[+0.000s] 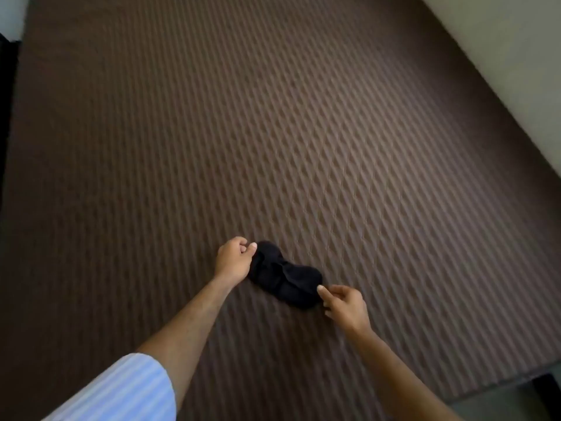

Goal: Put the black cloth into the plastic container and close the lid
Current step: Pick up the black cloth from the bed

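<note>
A small black cloth (285, 275), bunched into a lumpy oblong, lies on a brown quilted surface (303, 132). My left hand (233, 259) pinches the cloth's upper left end between thumb and fingers. At the lower right end, my right hand (344, 305) pinches the cloth with thumb and forefinger. The cloth rests on the surface between both hands. No plastic container or lid shows in this view.
The brown quilted surface fills most of the view. A pale wall (516, 71) runs along the upper right edge. A dark strip (7, 117) borders the left side. The surface's corner and a patch of floor (501, 399) show at the lower right.
</note>
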